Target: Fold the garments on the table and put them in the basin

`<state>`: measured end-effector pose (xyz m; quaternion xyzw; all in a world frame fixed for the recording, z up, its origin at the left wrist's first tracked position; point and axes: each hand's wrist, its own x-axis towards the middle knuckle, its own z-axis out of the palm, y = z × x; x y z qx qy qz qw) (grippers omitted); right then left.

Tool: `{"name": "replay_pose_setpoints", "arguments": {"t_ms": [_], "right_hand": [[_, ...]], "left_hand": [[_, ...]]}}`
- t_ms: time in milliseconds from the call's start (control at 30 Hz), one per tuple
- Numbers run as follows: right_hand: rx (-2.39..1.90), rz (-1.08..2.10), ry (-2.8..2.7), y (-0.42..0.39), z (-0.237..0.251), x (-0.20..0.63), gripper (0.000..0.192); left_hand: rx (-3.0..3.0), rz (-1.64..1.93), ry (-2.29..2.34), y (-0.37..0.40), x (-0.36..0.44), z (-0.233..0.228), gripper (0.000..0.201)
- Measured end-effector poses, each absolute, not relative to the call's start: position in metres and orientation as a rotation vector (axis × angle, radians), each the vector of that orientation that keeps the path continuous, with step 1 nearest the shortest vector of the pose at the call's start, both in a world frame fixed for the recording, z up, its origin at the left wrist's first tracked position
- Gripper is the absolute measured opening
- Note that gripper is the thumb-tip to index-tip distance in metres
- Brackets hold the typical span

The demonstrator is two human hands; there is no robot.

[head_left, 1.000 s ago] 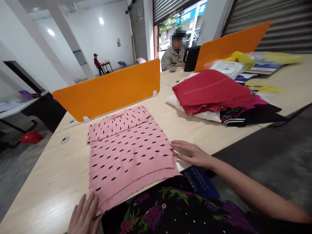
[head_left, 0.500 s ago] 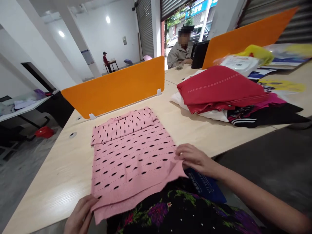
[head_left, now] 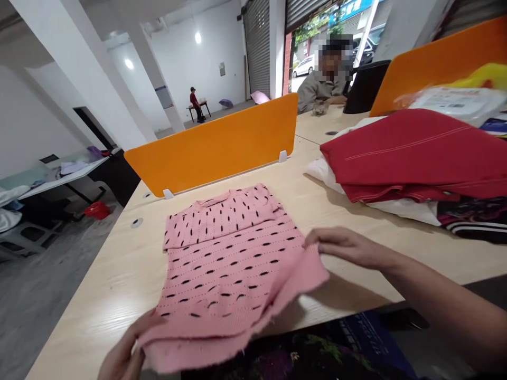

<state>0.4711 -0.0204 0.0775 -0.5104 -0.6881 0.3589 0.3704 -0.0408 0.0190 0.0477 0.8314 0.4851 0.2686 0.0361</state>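
A pink knit sweater with black dashes lies on the light wooden table, its neckline toward the orange divider and its sleeves folded across the upper part. My left hand pinches the near left corner of the ribbed hem. At the near right corner, my right hand grips the hem and holds it raised off the table. Between the two hands the hem sags, and its front and back layers show as separate edges.
A pile of clothes with red trousers on top lies at the right. An orange divider stands behind the sweater. Across the table sits a person in a grey shirt, beside a black screen. A red bucket is on the floor.
Both hands have lifted the sweater's hem, the right corner highest, and the lower part now curls up off the table. The camera view has turned slightly left.
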Motion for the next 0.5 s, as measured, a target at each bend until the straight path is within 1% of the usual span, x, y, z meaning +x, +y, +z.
{"name": "replay_pose_setpoints", "arguments": {"t_ms": [100,167,200,233,267,333,433,500], "right_hand": [[-1.299,0.650,-1.509,0.050,0.097,0.474,0.031],[-1.318,0.451,-1.382,0.109,0.097,0.472,0.025],[-1.362,0.383,-1.341,0.137,0.092,0.470,0.023],[-1.464,0.326,-1.301,0.163,0.084,0.468,0.022],[-1.607,0.285,-1.290,0.185,0.073,0.466,0.022],[-1.867,0.265,-1.319,0.216,0.049,0.462,0.022],[-2.057,0.197,-1.416,0.233,0.019,0.457,0.023],[-2.113,0.123,-1.480,0.232,0.012,0.456,0.026]], "left_hand": [[2.294,0.986,1.523,0.086,-0.016,0.100,0.029],[2.198,1.118,1.603,0.145,0.011,0.123,0.036],[2.185,1.101,1.654,0.175,0.026,0.127,0.039],[2.174,1.011,1.782,0.203,0.040,0.127,0.040],[2.145,0.823,1.946,0.228,0.052,0.121,0.039],[2.090,0.635,2.057,0.264,0.070,0.100,0.036],[2.072,0.442,2.124,0.282,0.083,0.061,0.032],[2.089,0.388,2.170,0.278,0.087,0.042,0.034]]}}
